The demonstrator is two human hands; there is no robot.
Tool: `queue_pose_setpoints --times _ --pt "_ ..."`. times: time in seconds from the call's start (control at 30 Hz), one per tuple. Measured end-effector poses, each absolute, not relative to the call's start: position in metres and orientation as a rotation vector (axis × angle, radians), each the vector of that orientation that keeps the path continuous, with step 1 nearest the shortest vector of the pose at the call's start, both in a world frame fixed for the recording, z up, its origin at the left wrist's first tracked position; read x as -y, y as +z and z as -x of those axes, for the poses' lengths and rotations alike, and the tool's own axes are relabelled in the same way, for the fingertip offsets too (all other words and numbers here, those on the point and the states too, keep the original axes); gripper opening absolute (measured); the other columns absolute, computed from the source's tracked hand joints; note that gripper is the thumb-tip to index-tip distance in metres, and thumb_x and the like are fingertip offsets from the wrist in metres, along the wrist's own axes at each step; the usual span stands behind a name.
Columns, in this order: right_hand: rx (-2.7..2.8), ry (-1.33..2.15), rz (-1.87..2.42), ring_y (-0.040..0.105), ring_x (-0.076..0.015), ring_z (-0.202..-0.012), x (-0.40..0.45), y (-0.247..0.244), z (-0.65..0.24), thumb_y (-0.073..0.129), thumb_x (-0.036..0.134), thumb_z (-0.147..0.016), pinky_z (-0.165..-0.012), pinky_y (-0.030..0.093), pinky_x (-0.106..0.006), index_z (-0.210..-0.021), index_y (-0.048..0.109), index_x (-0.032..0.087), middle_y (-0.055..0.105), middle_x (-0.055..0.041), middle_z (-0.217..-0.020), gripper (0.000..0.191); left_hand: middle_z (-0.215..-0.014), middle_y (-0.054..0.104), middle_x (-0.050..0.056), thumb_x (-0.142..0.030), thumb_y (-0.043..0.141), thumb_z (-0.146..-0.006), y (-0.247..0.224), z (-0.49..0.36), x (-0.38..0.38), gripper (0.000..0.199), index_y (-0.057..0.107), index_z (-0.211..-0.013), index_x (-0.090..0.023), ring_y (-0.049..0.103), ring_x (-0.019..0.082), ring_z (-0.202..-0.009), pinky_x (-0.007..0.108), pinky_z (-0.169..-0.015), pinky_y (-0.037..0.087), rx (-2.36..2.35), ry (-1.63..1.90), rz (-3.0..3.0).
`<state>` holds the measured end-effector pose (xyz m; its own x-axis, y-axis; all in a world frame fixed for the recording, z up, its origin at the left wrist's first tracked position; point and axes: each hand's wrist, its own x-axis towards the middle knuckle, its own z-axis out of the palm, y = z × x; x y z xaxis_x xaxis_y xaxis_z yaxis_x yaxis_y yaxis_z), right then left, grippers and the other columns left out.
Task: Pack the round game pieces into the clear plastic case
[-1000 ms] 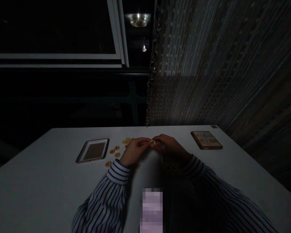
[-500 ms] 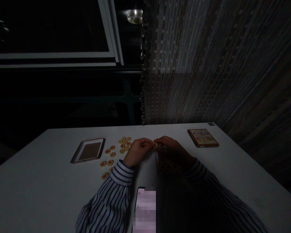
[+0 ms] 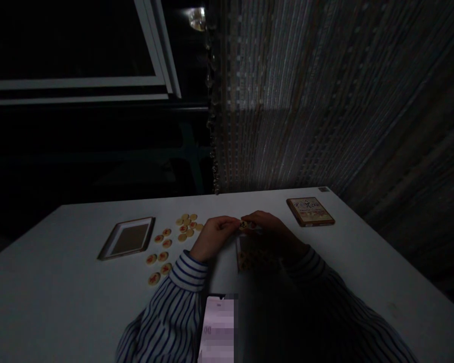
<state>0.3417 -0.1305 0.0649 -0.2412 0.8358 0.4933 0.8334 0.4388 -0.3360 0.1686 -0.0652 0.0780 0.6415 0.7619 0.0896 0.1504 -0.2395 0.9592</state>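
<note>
My left hand (image 3: 215,237) is closed, thumb and fingers pinching at the edge of a round Chinese chess piece (image 3: 243,225) with a dark mark on its face. From the other side my right hand (image 3: 274,233) grips the same piece, its fingers curled and deep in shadow. Something small and pale shows by the right fingers, too dark to name. Below the right hand lies a shallow tray (image 3: 239,254) holding several dark-marked pieces, partly hidden by the hand and shadow. Left of my left hand, several Chinese chess pieces (image 3: 162,256) lie loose, some red-marked, some plain side up.
A shallow open box part (image 3: 105,250) sits at the left of the white table (image 3: 60,297). At the right lies a box lid (image 3: 310,212) with a printed picture. A lit phone (image 3: 216,327) is at the near edge. Behind hangs a string curtain (image 3: 272,101).
My view has turned slightly right, so the table's things sit further left. Both hands stay together at the piece, whose dark mark now shows. More of the tray below is visible.
</note>
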Motion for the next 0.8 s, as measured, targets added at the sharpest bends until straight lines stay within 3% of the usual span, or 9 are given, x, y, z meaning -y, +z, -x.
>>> queue_pose_setpoints --times 0.8 --pt "2.127 0.103 1.459 0.056 -0.0171 -0.084 0.135 0.074 -0.346 0.054 0.023 -0.077 -0.073 0.041 -0.03 -0.098 0.058 0.017 0.063 -0.0078 -0.092 0.022 -0.092 0.067 0.007 -0.03 0.051 -0.077 0.063 -0.174 0.059 0.026 0.065 -0.091 -0.014 0.06 0.017 -0.085 0.028 -0.077 0.045 -0.707 0.637 -1.793"
